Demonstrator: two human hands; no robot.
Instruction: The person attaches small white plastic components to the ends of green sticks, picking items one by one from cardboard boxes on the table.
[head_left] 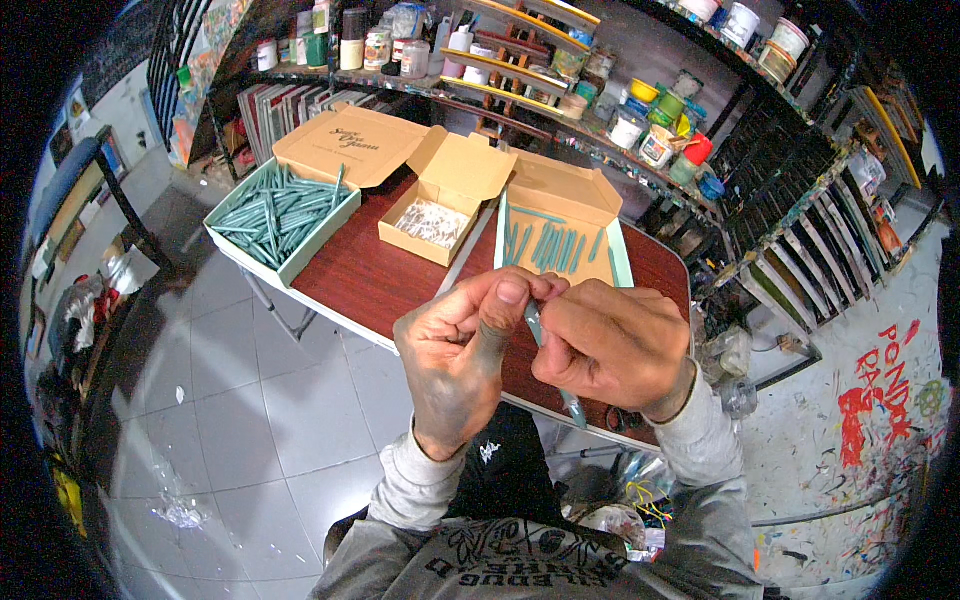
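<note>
In front of my chest a slim teal stick (572, 405) slants down between my hands, looking shiny as if wrapped in clear film. My left hand (450, 350), smudged with grey, pinches at its upper end with thumb and fingers. The fingers of my right hand (622, 340) are curled around the same stick, hiding its middle. Beyond them an open carton (612, 185) holds several similar sticks laid in a row. The carton on the left (345, 215) is heaped with loose teal sticks (275, 215). Between the two, a small brown box (400, 240) contains small clear-white pieces (432, 222).
The cartons stand on a dark red table (345, 280). Scissors (622, 418) lie at its near right edge. Shelves (570, 120) of jars and paint pots run behind, and framed panels (800, 255) lean at the right. Tiled floor (240, 400) spreads to the left.
</note>
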